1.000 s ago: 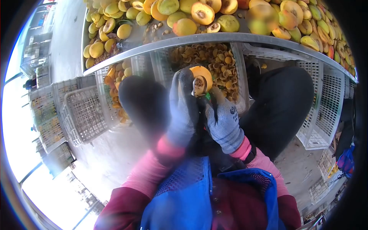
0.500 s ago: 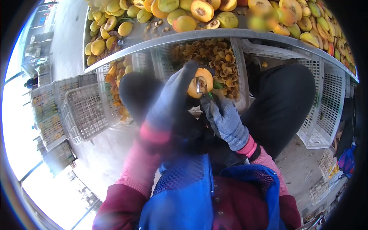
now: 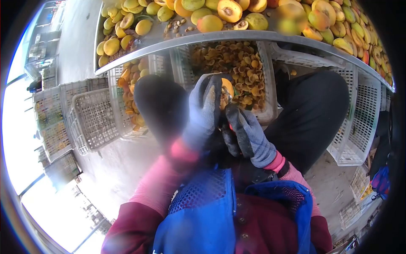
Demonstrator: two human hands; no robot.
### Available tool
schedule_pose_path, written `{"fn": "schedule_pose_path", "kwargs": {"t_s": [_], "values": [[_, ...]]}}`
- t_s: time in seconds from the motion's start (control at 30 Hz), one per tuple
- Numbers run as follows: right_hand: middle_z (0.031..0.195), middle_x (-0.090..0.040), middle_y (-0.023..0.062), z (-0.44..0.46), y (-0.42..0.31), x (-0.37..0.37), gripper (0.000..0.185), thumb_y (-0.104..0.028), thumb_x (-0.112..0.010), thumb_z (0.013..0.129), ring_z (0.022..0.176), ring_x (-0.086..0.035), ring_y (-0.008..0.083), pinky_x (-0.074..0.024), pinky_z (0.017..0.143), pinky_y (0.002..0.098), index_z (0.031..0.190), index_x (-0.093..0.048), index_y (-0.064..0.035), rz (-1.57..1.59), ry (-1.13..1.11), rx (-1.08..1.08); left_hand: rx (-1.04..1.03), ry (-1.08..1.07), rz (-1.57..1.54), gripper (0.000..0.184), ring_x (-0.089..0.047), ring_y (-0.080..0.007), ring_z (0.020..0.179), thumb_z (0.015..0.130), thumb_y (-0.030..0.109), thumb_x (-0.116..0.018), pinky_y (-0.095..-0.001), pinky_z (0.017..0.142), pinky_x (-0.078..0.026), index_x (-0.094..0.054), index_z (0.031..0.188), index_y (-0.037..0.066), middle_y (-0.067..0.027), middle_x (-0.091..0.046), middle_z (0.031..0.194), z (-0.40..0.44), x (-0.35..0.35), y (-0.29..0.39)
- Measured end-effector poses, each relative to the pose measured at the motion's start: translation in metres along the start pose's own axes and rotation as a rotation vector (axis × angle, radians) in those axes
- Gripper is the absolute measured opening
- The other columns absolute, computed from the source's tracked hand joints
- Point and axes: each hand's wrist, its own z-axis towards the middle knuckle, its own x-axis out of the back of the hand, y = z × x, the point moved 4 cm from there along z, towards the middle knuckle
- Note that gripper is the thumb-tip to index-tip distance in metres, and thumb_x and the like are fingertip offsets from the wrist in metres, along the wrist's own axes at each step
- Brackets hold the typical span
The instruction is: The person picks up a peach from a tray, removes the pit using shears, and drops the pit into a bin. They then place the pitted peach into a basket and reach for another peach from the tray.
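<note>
My left hand [image 3: 204,101], in a grey glove with dark fingers, is closed around a halved yellow peach [image 3: 229,86]. Only the peach's right edge and part of its cut face show past the fingers. Close below it, my right hand [image 3: 247,133], gloved the same way, is wrapped around the handle of a pitting tool. A bit of red shows between its fingers, and the metal end at the peach's middle is mostly hidden. Both hands are above my lap, over the near side of a crate [image 3: 270,99] of small brown-orange scooped pieces.
A metal-edged table [image 3: 203,38] crosses in front, bearing whole and halved peaches [image 3: 209,23] and loose pits [image 3: 172,26]. Beside my left knee stands a crate of peach pieces [image 3: 127,91]. White plastic crates [image 3: 95,120] stand at left, with another crate [image 3: 359,118] at right.
My left hand has turned the peach, so its cut face, plainly visible before, is now mostly covered. My right hand has moved slightly down, and the tool's metal loop shows less.
</note>
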Motion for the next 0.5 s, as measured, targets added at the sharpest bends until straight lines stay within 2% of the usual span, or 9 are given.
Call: {"fn": "schedule_pose_path", "kwargs": {"t_s": [0.07,0.17,0.23,0.3,0.37,0.5], "values": [[0.068,-0.053,0.0073,-0.001,-0.002,-0.001,0.041,-0.04,-0.049,0.093,0.046,-0.046,0.0134,-0.0368,0.038,0.0266,0.105,-0.052,-0.0015,-0.225,0.026,0.256,-0.016,0.028,-0.068,0.029,-0.055,-0.0119,0.083,0.095,0.024,-0.047,-0.0248,0.073,-0.045,-0.056,0.105,-0.002,-0.0077,-0.059,0.092,-0.001,-0.001,0.003],[0.082,-0.057,0.0105,-0.004,-0.016,-0.004,0.042,-0.031,-0.049,0.094,0.062,-0.054,0.0162,-0.0447,0.053,0.0279,0.117,-0.048,0.003,-0.743,0.225,0.745,-0.035,0.114,-0.141,0.03,-0.056,-0.0132,0.086,0.096,0.024,-0.044,-0.0257,0.076,-0.046,-0.054,0.109,-0.002,-0.0088,-0.059,0.099,-0.002,-0.003,0.008],[0.088,-0.057,0.0106,-0.007,-0.018,-0.006,0.046,-0.027,-0.046,0.094,0.072,-0.054,0.0162,-0.0448,0.065,0.0277,0.126,-0.041,0.0054,-0.686,0.19,0.66,-0.079,0.142,-0.159,0.03,-0.056,-0.0137,0.087,0.096,0.023,-0.043,-0.026,0.077,-0.046,-0.053,0.11,-0.002,-0.0096,-0.059,0.1,0.001,-0.004,0.014],[0.089,-0.056,0.0087,-0.003,-0.008,-0.003,0.046,-0.027,-0.046,0.094,0.072,-0.053,0.0138,-0.0441,0.064,0.0256,0.127,-0.04,0.0047,-0.653,0.199,0.688,-0.131,0.15,-0.133,0.03,-0.056,-0.0139,0.087,0.096,0.022,-0.043,-0.0262,0.077,-0.046,-0.052,0.111,-0.003,-0.0102,-0.059,0.101,0.002,-0.006,0.016],[0.09,-0.055,0.0064,-0.004,-0.002,-0.002,0.046,-0.027,-0.046,0.095,0.073,-0.05,0.0109,-0.0428,0.065,0.0233,0.128,-0.039,0.0045,-0.524,0.17,0.572,-0.198,0.14,-0.063,0.03,-0.055,-0.0137,0.088,0.096,0.022,-0.043,-0.0262,0.077,-0.046,-0.052,0.111,-0.003,-0.0106,-0.059,0.101,0.002,-0.006,0.016],[0.09,-0.052,0.0026,0.0,0.014,0.007,0.047,-0.027,-0.046,0.096,0.073,-0.046,0.0064,-0.0404,0.064,0.0201,0.13,-0.036,0.0039,-0.509,0.149,0.442,-0.121,0.096,-0.059,0.029,-0.055,-0.0125,0.086,0.095,0.02,-0.044,-0.0249,0.075,-0.045,-0.053,0.111,-0.002,-0.0096,-0.059,0.101,0.001,-0.008,0.008]]}}
